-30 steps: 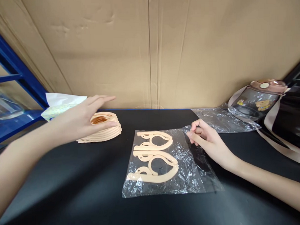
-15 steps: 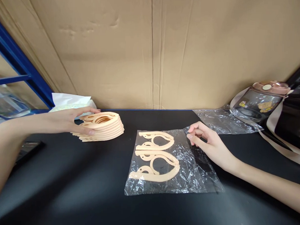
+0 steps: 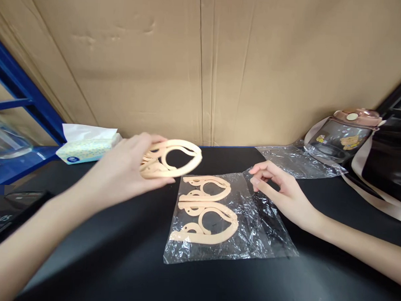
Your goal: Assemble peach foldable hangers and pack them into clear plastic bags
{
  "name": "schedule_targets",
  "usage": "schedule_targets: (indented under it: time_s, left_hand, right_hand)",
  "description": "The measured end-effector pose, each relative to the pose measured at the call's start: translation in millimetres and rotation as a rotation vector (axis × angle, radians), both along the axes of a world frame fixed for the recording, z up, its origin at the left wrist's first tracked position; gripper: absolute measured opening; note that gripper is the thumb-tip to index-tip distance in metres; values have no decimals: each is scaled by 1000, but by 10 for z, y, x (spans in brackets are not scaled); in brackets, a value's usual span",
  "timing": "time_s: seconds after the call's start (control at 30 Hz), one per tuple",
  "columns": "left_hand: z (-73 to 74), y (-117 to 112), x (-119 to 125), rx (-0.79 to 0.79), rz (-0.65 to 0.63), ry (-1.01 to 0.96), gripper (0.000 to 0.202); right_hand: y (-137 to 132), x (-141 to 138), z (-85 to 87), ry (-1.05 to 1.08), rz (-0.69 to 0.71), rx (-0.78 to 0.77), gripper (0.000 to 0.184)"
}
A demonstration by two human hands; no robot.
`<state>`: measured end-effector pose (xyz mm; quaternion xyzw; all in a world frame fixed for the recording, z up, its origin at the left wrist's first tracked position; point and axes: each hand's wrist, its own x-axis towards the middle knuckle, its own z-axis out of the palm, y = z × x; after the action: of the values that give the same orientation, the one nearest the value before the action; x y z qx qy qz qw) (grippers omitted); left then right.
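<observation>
My left hand [image 3: 127, 165] is wrapped round a stack of beige folding hangers [image 3: 186, 167], held above the table left of the bag. The fingers and the tilt hide most of the stack's layers. A clear plastic bag [image 3: 250, 231] lies flat in the middle with folded beige hangers [image 3: 217, 239] in its left part, side by side in two rows. At the bag's upper right edge, my right hand [image 3: 274, 184] has its fingers curled and the thumb and fingertips closed on the film.
A tissue pack [image 3: 88, 149] stands at the back left, near a dark device with a display [image 3: 17, 210]. Another clear plastic bag [image 3: 292, 160] lies at the back right by a strapped drinking bottle [image 3: 345, 136]. Cardboard [image 3: 140, 69] walls the back of the black table [image 3: 134, 262].
My left hand has lifted the hanger stack off the table and carried it right, towards the bag. The right hand has stayed at the bag's edge.
</observation>
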<state>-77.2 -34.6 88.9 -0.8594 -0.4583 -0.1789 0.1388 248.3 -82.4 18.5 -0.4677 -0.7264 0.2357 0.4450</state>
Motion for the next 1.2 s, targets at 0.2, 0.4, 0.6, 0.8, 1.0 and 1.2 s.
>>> schedule_targets:
  time_s: [0.2,0.4,0.6,0.8,1.0,1.2]
  left_hand:
    - [-397,-319,442,172,-348,65,55]
    - [-452,-325,452,155,-395,47,60]
    - [-460,-296,433,136,-407,64,63]
    - [-505,-297,440,96,-424,45,72]
    - [-486,-223,390,1,-358,-33,74]
    - [-461,-150,346,-92,-308,-88,72]
  right_hand:
    - [-97,-68,67,-148,117,-103,33]
    - [-168,-145,125,-176,198,-108,24]
    - [-182,-159,153,-80,247,-209,27]
    - [-176,-157,152,-34,279,-308,29]
    - [-114,-97,137,78,285,-373,28]
    - [-22,-30,87,120,283,-384,28]
